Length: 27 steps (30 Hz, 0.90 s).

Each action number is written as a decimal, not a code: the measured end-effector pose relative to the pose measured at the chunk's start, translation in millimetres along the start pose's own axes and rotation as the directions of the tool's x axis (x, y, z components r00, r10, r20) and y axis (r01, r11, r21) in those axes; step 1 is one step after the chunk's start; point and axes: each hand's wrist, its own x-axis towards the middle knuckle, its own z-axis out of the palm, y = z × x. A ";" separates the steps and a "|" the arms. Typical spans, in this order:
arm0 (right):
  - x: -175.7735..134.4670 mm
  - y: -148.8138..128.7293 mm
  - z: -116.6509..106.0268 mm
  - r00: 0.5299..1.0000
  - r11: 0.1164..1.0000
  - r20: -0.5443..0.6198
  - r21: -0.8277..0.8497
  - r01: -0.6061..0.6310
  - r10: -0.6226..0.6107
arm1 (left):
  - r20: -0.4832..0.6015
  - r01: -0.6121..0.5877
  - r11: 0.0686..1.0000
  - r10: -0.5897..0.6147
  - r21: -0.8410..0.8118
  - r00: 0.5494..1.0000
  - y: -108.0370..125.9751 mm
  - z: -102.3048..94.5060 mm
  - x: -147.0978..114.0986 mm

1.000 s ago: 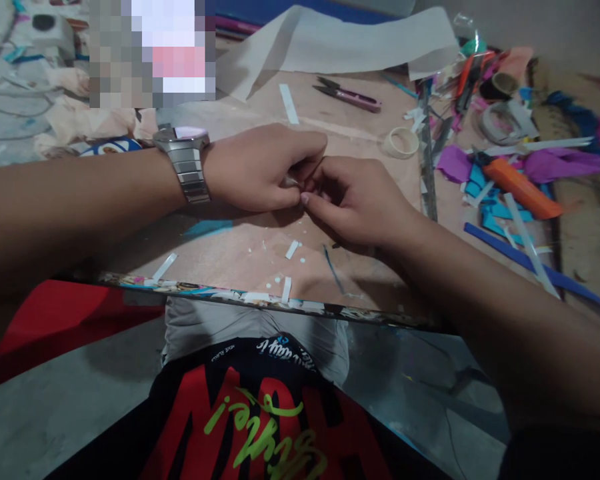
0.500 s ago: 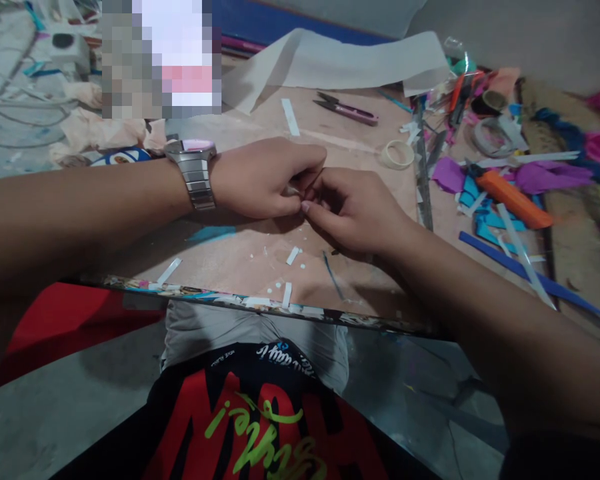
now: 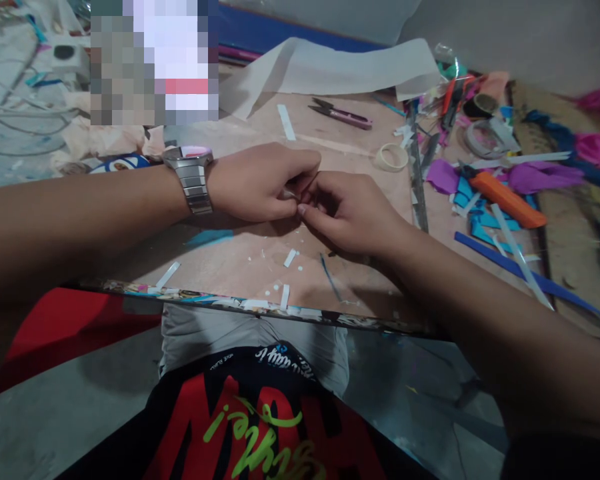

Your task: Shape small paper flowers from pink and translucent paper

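Observation:
Over the middle of the work board, my left hand and my right hand meet at the fingertips. The fingers of both are curled and pinched together. A tiny pale piece shows between the left thumb and fingers, too small to name. What the right fingertips pinch is hidden. Small white strips and white dots lie on the board just below the hands. Beyond them are a pair of thread snips, a roll of tape and another white strip.
A long white paper sheet curls along the back. To the right lie an orange cutter, a clear tape roll, purple scraps and a blue strip. Crumpled beige paper and cables are at the left.
The whole view has shifted slightly. Both hands stay pinched together at nearly the same spot, with only small finger movement.

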 end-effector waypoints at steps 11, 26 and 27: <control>0.0 -0.8 -0.6 1.000 1.000 -0.003 -0.009 0.000 0.000 | -0.010 -0.001 1.000 0.000 -0.007 1.000 1.7 -0.8 -0.5; -0.2 -0.3 -0.6 1.000 1.000 -0.001 -0.014 -0.010 0.010 | -0.018 0.003 1.000 -0.003 -0.005 1.000 2.5 0.2 -1.1; -0.2 -0.2 -0.7 1.000 1.000 0.003 -0.015 -0.013 0.013 | -0.023 0.002 1.000 -0.003 -0.008 1.000 2.5 0.6 -1.2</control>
